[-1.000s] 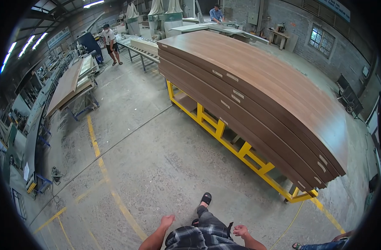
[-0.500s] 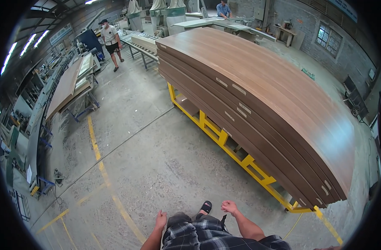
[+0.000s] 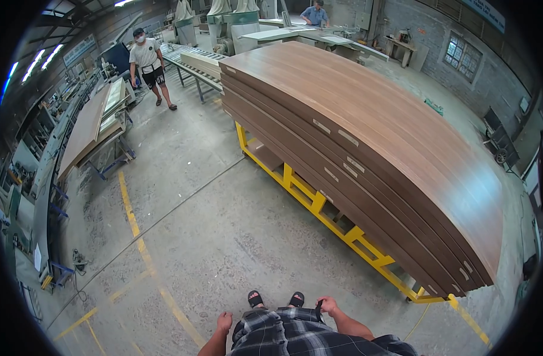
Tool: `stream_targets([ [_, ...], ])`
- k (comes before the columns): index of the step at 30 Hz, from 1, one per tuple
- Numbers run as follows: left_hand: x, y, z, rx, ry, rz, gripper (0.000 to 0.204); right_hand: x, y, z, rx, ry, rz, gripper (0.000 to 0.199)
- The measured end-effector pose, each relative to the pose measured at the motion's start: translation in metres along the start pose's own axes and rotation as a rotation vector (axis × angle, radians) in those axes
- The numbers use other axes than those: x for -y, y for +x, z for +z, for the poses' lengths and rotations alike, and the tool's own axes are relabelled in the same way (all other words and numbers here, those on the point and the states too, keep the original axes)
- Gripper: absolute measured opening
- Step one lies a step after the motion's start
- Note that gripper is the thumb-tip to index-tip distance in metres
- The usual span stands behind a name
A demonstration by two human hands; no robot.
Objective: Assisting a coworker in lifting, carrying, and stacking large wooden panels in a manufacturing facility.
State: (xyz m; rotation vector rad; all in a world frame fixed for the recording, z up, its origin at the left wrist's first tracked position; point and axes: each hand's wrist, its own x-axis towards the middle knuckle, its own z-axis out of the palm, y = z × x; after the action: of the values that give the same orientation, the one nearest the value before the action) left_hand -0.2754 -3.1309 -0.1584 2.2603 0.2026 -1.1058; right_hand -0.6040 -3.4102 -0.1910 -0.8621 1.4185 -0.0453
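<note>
Head view: left hand (image 3: 224, 322) and right hand (image 3: 328, 306) loose, holding nothing, near board stack (image 3: 366, 136); approach step, next needs a reach to the boards.

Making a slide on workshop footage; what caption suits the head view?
Person standing on concrete floor, empty left hand and right hand at sides, facing stacked brown door panels on yellow rack.
</note>
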Motion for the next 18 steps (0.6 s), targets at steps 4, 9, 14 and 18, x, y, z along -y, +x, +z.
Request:
stream_targets([
  [4, -0.012, 0.017, 0.003, 0.042, -0.039, 0.029, 0.056, -0.013, 0.009, 0.018, 0.085, -0.039, -0.186, 0.011],
  [9, -0.012, 0.049, 0.025, 0.117, -0.068, 0.106, 0.051, 0.007, 0.015, 0.023, 0.179, 0.112, -0.045, 0.024],
  [14, 0.001, 0.064, 0.035, 0.088, 0.034, 0.186, 0.044, 0.036, 0.008, 0.026, 0.090, 0.053, -0.159, 0.019],
  [18, 0.011, 0.056, 0.026, 0.159, 0.032, 0.173, 0.034, 0.039, 0.002, 0.027, 0.051, -0.013, -0.122, 0.026],
])
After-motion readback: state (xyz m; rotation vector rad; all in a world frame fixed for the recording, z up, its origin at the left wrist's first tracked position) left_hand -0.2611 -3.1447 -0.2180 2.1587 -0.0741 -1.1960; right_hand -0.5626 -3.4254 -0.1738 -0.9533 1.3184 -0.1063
